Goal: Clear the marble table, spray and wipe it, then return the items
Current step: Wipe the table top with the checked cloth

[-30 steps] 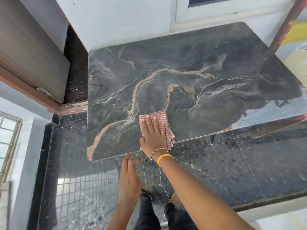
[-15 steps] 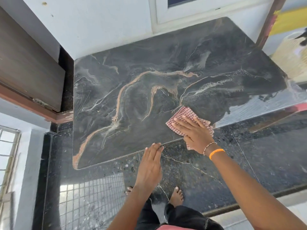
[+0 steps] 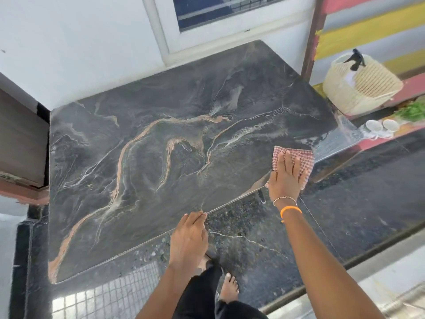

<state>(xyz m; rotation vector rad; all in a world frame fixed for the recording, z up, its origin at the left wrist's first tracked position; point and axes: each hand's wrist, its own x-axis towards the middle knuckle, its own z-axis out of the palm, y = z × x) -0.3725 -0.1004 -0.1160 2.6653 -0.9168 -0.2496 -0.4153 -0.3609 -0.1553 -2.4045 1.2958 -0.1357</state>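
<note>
The dark marble table [image 3: 161, 139] with tan veins fills the middle of the view, and nothing stands on it except the cloth. A red-and-white checked cloth [image 3: 303, 157] lies flat at the table's near right edge, partly hanging over it. My right hand [image 3: 286, 173] presses on the cloth with straight fingers. My left hand [image 3: 188, 238] rests with its fingertips on the table's front edge, near the middle.
On a ledge to the right stands a cream woven basket [image 3: 368, 88] with a black spray nozzle [image 3: 356, 58] sticking out. Two small white bowls [image 3: 381, 126] and green leaves [image 3: 411, 111] lie nearby. A brown cabinet [image 3: 20, 139] sits left. Glossy black floor lies below.
My right hand has slid the cloth along the front edge from the middle to the right. My left hand rose from below the table to its front edge.
</note>
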